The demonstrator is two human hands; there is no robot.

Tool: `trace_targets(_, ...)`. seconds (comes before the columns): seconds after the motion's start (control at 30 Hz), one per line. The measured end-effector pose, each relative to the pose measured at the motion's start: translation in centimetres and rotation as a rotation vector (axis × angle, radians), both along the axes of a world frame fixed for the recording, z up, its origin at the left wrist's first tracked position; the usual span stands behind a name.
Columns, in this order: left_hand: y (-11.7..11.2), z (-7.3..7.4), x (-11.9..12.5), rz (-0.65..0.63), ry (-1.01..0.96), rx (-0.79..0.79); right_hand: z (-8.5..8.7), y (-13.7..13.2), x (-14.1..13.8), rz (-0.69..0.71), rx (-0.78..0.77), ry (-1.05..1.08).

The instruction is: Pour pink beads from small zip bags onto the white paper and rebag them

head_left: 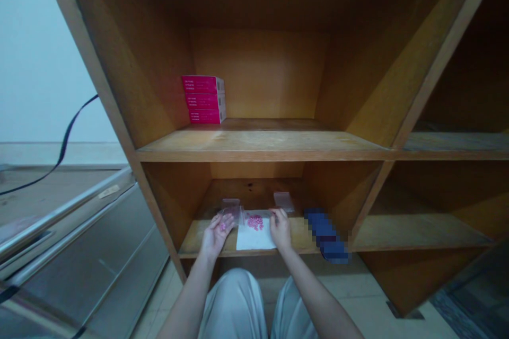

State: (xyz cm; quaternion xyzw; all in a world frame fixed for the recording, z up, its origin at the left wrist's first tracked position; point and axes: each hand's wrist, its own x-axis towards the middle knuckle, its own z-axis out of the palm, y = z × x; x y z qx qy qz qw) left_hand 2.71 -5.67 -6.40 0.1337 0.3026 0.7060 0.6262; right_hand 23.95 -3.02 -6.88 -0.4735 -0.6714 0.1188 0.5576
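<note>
Left hand (217, 229): turned palm upward at the left of the sheet; cupped loosely around a few small pink pieces (226, 222), not clenched; probably hollowed to keep them from rolling off.
Right hand (280, 226): placed back upward at the sheet's right edge; could not be told whether pinching something or free; perhaps served to steady the paper.
Pink pile (255, 222): lay gathered on the sheet, between both hands; seemed grouped there for easy reach.
White sheet (248, 242): lay flat at the front of the lower shelf (194, 241); likely gave a bright ground against brown wood.
Clear bags (283, 201): lay toward the back, one behind the right hand, another just beside the left.
Pink boxes (202, 100): stood stacked three high by the upper compartment's left wall; well apart from the hands.
Blue item (324, 233): lay right of the right hand, pixelated beyond recognition; crowded that side.
Upper shelf (262, 156): ran across above; limited headroom over the work.
Knees (236, 296): bent close before the lower shelf; narrowed the space under the forearms.
</note>
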Motion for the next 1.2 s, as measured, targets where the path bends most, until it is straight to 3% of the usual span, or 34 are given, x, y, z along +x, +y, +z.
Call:
trace_targets(0.17, -0.3, 0.2, 0.1, 0.01, 0.037, -0.001, 0.6, -0.5, -0.2, 0.008, 0.071, -0.078)
trace_targets(0.3, -0.5, 0.5, 0.2, -0.015, 0.038, -0.008, 2.3, -1.1, -1.7, 0.076, 0.036, -0.023)
trace_targets(0.43, -0.6, 0.7, 0.3, -0.031, 0.06, 0.011, 3.8, -1.0, -4.8, 0.244, -0.296, 0.181)
trace_targets(0.57, -0.7, 0.6, 0.7, 0.013, 0.137, 0.051, 4.0, -0.1, -7.3, 0.445, -0.582, 0.288)
trace_targets(0.77, -1.0, 0.5, 0.7, 0.032, 0.166, 0.056, 4.2, 0.4, -7.9, 0.247, -0.654, 0.31)
trace_targets(0.93, -1.1, 0.8, 0.6, 0.016, 0.153, 0.081, 5.0, -0.2, -7.6, 0.523, -0.846, 0.394)
trace_targets(1.07, -1.0, 0.6, 0.8, 0.045, 0.19, 0.097, 5.6, -0.2, -7.7, 0.517, -0.814, 0.488)
trace_targets(1.2, -1.0, 0.2, 0.8, 0.108, 0.213, 0.117, 5.8, 0.3, -7.8, 0.467, -0.766, 0.437)
